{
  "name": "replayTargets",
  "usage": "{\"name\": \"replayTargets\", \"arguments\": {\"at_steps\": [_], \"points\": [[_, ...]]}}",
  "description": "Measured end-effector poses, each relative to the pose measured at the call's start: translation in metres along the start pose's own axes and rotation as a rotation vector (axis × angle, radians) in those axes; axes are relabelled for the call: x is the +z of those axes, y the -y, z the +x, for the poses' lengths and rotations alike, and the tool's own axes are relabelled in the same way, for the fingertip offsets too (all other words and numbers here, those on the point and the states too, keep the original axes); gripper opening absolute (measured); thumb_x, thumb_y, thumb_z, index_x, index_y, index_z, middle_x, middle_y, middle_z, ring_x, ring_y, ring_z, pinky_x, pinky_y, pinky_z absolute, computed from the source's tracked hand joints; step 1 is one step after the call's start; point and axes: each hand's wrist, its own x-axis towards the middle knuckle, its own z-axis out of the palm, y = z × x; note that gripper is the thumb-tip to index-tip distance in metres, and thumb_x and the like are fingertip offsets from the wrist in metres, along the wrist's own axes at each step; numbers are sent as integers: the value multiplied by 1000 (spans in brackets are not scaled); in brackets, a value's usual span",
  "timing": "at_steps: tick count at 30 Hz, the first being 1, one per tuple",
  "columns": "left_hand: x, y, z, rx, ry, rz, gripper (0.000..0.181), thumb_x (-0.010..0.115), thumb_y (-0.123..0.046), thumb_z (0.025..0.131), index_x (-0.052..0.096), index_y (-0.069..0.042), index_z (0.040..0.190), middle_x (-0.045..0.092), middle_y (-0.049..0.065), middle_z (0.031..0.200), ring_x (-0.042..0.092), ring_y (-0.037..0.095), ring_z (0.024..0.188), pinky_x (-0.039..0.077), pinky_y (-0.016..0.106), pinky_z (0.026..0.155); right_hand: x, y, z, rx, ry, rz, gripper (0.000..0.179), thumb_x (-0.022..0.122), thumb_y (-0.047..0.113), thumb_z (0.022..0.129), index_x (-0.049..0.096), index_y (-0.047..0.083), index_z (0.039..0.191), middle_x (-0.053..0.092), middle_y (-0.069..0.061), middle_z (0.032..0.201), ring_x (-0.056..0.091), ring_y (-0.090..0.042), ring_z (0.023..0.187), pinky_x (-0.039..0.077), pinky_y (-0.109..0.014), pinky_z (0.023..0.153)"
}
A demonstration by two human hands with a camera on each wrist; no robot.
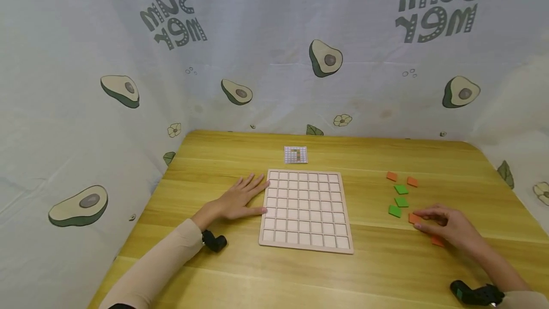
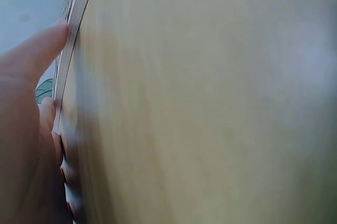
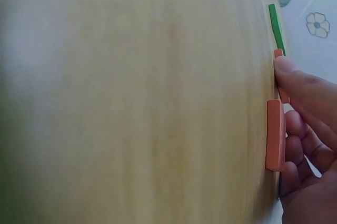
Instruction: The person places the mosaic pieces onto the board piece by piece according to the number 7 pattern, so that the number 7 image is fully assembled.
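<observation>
A pale wooden grid board (image 1: 303, 249) lies on the table, its square cells bare. My left hand (image 1: 241, 199) rests at the board's left edge with fingers spread; thumb and fingertips touch the frame. To the right of the board, my right hand (image 1: 448, 225) pinches an orange square tile (image 1: 414, 218) between thumb and fingers, low over the tabletop. Another orange tile (image 1: 437, 241) lies partly under that hand; in the right wrist view this nearer orange tile (image 3: 275, 135) stands out beside the curled fingers.
Green tiles (image 1: 401, 189) and two more orange tiles (image 1: 391, 176) lie loosely beyond the right hand. A small card (image 1: 296, 155) with a printed grid pattern sits behind the board. A white printed curtain (image 1: 274, 51) hangs around the wooden table (image 1: 214, 156).
</observation>
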Motion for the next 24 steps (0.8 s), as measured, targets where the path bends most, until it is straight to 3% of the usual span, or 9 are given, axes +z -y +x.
{"name": "replayTargets", "arguments": {"at_steps": [7,15,24], "points": [[-1,-1,-1,-2,-3,-16,85,38,-72,96,6,-29,162,-3,0,167,-8,26,151,-4,50,119,2,-1,0,-35,-15,18,25,81,5,82,74,-6,103,64,8,93,53,8,83,45,-14,64],[-1,-2,-2,0,-5,-39,85,42,-69,96,8,-28,162,0,1,167,-6,26,151,-4,50,119,-3,7,4,44,3,7,28,78,17,88,73,-2,110,59,19,100,51,3,78,46,-23,60],[-2,-1,0,-6,-5,-43,86,42,-70,96,9,-27,162,0,1,167,-5,28,152,-3,51,119,-10,26,24,-90,-83,5,24,79,11,86,73,0,107,59,20,99,49,4,82,44,-16,62]]}}
